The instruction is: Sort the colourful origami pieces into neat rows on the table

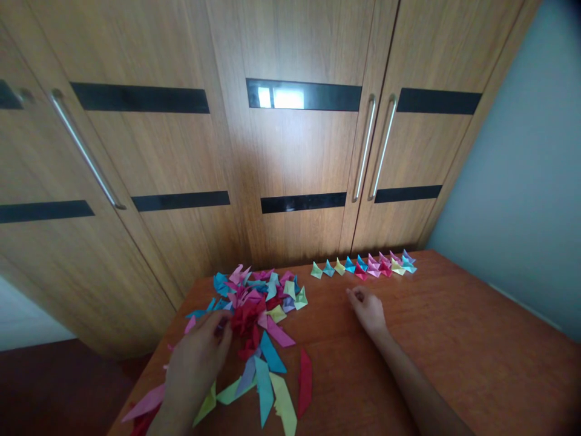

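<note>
My left hand (195, 357) is at the near left side of a heap of folded paper pieces (247, 293) in pink, red, blue, purple and yellow-green. Its fingers curl inward beside the red pieces; what they hold, if anything, is hidden. Low over the table, my right hand (370, 312) has its fingers curled closed, and no paper shows in it. Beyond it, a row of small pointed folded-paper units (361, 266) stands along the table's back edge. Flat folded strips lie nearer, among them a red strip (305, 383), a blue strip (264, 390) and a yellow-green strip (284, 402).
The reddish-brown wooden table (454, 339) backs onto a tall wooden wardrobe (299, 151) with metal handles and black inlaid bands. A pale wall (512, 200) rises at the right. Dark floor (59, 387) shows past the table's left edge.
</note>
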{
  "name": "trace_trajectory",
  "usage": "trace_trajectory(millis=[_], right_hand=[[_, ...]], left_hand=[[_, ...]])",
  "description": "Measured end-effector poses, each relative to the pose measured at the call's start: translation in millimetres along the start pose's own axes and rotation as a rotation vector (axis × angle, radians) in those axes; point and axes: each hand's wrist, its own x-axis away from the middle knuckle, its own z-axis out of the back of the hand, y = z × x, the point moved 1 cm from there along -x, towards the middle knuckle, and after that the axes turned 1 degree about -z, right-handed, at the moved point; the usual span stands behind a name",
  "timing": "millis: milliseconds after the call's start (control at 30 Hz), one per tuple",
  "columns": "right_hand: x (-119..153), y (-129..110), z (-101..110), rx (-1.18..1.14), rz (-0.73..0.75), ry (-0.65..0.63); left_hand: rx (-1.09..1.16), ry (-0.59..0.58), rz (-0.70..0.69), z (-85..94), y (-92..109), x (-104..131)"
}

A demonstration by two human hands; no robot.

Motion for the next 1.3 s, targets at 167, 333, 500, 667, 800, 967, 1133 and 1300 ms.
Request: trace_trajectory(millis=[167,333,500,667,800,967,1133,1300], right_hand=[[30,-45,-17,-0.478,0.068,-0.315],[69,-81,-29,-0.600,0.202,-0.637],[79,-88,-33,-0.494,0.291,-0.584],[77,-88,-32,-0.589,0.237,-0.572],[78,-90,-29,-0.618,0.240,-0.573],[78,-92,-25,-0.482,0.336,-0.481],[79,-99,-18,-0.484,0.506,-0.409],[82,-103,-17,-0.336,0.666,-0.404]], left_hand=[[0.381,0.113,-0.193,-23.2,30,7],[0.530,0.014,-0.229,-40.8,56,18],[0.625,0.012,-0.258,-50.6,60,22],[0.802,-0.007,-0.112,-57.1,59,22],[1.008,-0.119,-0.002,-60.1,61,23],[1.045,-0.091,0.018,-62.0,58,24],[0.829,0.036,-0.114,-59.8,57,23],[0.652,0.116,-0.280,-63.9,58,25]])
